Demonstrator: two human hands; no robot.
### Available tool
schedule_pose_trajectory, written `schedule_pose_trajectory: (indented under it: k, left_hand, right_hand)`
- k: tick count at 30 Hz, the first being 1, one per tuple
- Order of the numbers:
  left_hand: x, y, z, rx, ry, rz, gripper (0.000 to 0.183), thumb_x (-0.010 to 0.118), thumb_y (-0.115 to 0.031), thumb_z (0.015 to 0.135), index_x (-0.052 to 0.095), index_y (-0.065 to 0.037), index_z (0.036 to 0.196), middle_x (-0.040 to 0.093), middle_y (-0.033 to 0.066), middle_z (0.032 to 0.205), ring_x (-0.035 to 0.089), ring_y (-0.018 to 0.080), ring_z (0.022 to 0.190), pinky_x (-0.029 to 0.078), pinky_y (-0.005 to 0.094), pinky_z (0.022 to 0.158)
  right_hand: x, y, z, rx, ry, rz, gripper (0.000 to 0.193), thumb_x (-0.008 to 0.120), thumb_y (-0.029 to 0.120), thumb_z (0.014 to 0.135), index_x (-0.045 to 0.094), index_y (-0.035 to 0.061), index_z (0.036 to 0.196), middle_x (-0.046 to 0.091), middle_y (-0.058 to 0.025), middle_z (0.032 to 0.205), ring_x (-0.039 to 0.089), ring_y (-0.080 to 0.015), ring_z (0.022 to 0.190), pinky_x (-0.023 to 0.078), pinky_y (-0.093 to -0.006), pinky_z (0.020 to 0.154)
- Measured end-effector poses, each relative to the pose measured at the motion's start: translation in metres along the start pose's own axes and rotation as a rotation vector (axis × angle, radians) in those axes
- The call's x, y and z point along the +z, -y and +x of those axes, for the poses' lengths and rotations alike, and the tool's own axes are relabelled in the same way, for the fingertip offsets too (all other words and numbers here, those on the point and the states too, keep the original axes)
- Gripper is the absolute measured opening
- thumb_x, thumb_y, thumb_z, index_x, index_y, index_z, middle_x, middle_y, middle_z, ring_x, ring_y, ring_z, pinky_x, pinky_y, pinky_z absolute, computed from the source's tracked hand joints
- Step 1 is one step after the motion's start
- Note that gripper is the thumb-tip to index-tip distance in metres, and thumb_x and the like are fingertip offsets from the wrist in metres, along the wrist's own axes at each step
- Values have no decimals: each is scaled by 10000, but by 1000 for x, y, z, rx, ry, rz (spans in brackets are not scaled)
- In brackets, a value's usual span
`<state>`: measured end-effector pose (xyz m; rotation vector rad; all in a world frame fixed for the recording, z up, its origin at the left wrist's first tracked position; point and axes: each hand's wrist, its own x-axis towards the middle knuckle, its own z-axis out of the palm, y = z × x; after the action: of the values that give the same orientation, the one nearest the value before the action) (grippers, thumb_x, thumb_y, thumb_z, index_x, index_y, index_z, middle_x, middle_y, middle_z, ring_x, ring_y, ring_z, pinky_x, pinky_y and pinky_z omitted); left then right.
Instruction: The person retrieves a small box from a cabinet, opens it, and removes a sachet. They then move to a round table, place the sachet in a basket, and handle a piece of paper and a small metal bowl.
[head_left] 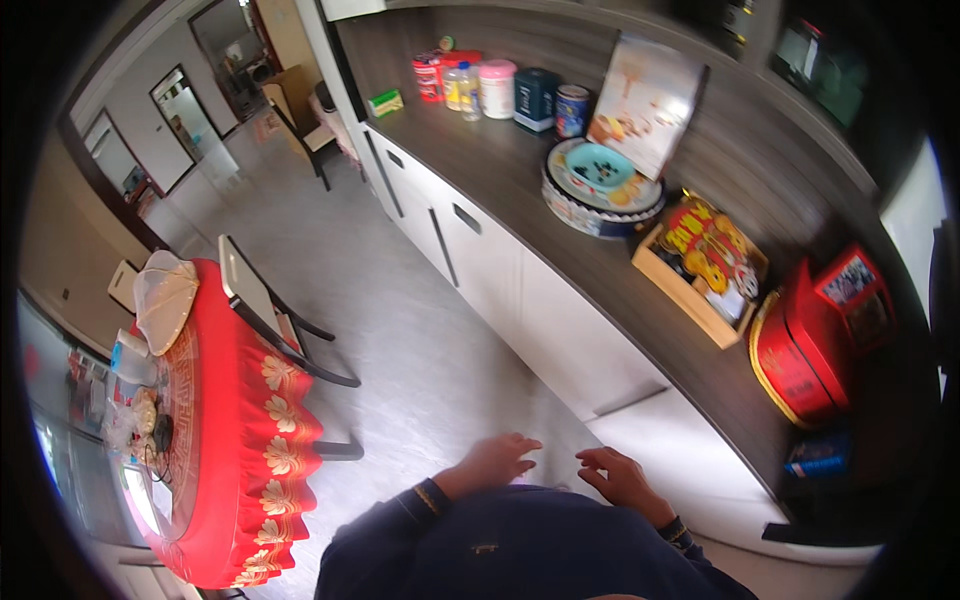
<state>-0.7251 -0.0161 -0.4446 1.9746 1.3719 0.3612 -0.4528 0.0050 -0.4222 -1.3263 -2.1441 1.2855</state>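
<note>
One left hand (495, 463) and one right hand (620, 480), both empty, near a cabinet (560, 325)

The cabinet can be judged heavy, stiff and fixed in place. Its white front is probably smooth, so purchase would best be found at the dark slot (467, 217). On the counter (490, 172), a tray (682, 300) is filled with packets (710, 245). It is likely rigid and fairly light; it would best be gripped by two opposite walls and kept level, since the packets are piled above its rim and could be spilled. The red box (800, 345) beside it is probably stiff-walled and light, though its material cannot be told; its sides would best be held without squeezing.

The cabinet is placed ahead and to the right of the right hand, and no contact is seen. Farther ahead and to the right, the tray is set on the counter, with the red box to the right of it. The left hand is held farther from the cabinet, its fingers loosely bent and parted. The right hand's fingers are half curled and turned toward the left, and a gap is left between the two. Fine finger detail is lost to blur.
</note>
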Motion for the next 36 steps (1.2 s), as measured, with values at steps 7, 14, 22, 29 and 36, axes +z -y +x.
schedule_pose_trajectory:
  k: [7,14,22,29,36]
  left_hand:
    - [-9,29,13,-151,0,-63,384,595,-335,911,597,-163,1255,643,130,1080,625,325,1007,508,428,839]
    - [-28,47,-2,-358,-229,-129,383,623,-289,896,594,-158,1255,635,118,1123,621,319,1029,510,422,847]
    - [-55,114,-33,-537,-486,-178,375,676,-265,853,615,-152,1205,643,148,1052,668,333,898,530,427,774]
    - [-137,213,-60,-585,-655,-142,368,662,-256,865,605,-154,1215,644,147,1059,651,335,927,525,435,779]
    - [-245,281,-59,-597,-660,-175,357,636,-242,894,593,-134,1232,629,116,1036,616,318,1014,507,425,825]
  right_hand:
    - [-17,7,89,-129,142,-65,276,673,245,892,662,100,1126,689,-86,982,690,-236,898,536,-333,783]
    - [3,20,186,-305,412,-70,276,679,234,888,664,91,1123,687,-117,984,694,-237,894,535,-347,767]
    - [63,79,296,-359,709,-97,262,656,157,911,656,49,1150,680,-142,1044,691,-245,941,538,-339,819]
    - [150,158,414,-505,788,-142,249,666,177,901,662,77,1129,681,-113,991,682,-240,884,534,-346,781]
    - [188,235,506,-412,830,-102,250,656,121,894,651,47,1133,687,-123,1026,685,-245,914,534,-347,797]
